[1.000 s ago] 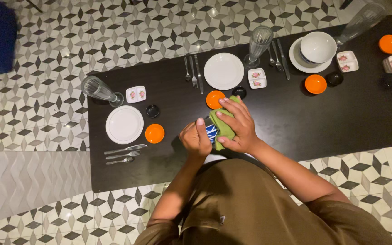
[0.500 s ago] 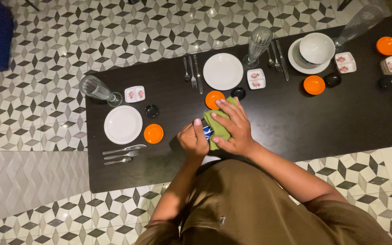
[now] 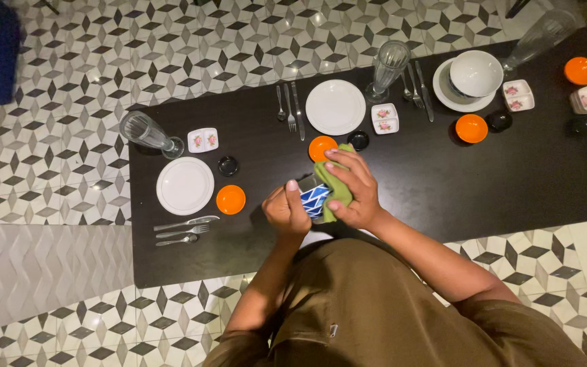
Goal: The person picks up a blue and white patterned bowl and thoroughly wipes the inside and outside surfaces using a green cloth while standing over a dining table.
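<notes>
A long dark table (image 3: 443, 183) runs across the patterned tile floor, laid with place settings. At the near-left setting sits a white plate (image 3: 185, 185), with a tall clear glass (image 3: 145, 132) lying tilted above it, a small orange dish (image 3: 230, 199) to its right and a knife, fork and spoon (image 3: 186, 230) below. Farther along stand a second white plate (image 3: 335, 107), a white bowl (image 3: 475, 73) on its plate, and little two-part sauce dishes (image 3: 384, 117).

At the table's near edge, the person holds a blue-and-white patterned cup (image 3: 314, 197) just above the tabletop, between the two hands. The left hand (image 3: 285, 212) is closed around the cup's side, thumb up against it. The right hand (image 3: 350, 188) is curled over a green cloth (image 3: 334, 183), pressing it onto the cup's far side — fingers spread across the fabric.

This looks like wiping in mid-course – the cup being polished. Judging from the grip, the next move calls for turning the cup inside the cloth while the left hand steadies it.
</notes>
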